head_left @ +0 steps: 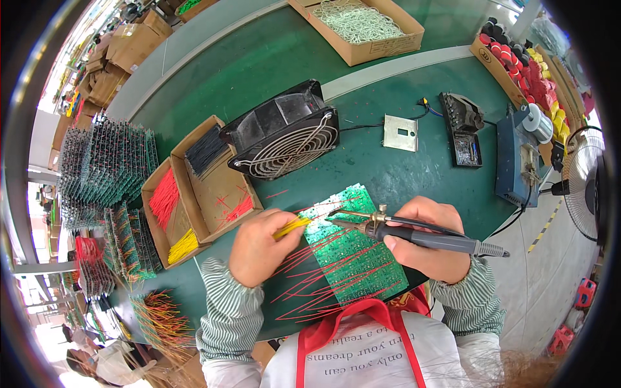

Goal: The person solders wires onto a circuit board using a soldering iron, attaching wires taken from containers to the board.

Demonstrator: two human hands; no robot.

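Observation:
A green circuit board panel [362, 262] lies on the table in front of me, with several thin red wires [317, 275] running off its left side. My left hand [262, 244] is closed around a small bundle of yellow wires [292, 227], whose ends reach the board's upper left part. In my right hand [432, 240] is a soldering iron [440, 240] with a thin metal feed tube fixed along it. Its tip points left, over the upper part of the board and close to the yellow wire ends. Whether the tip touches the board I cannot tell.
Cardboard trays [204, 194] of red, yellow and black wires stand left, beside a black fan [284, 132]. Stacked circuit boards [107, 165] rise at far left. A blue soldering station [517, 158] with a solder spool stands right. A box of pale cords [359, 48] sits behind.

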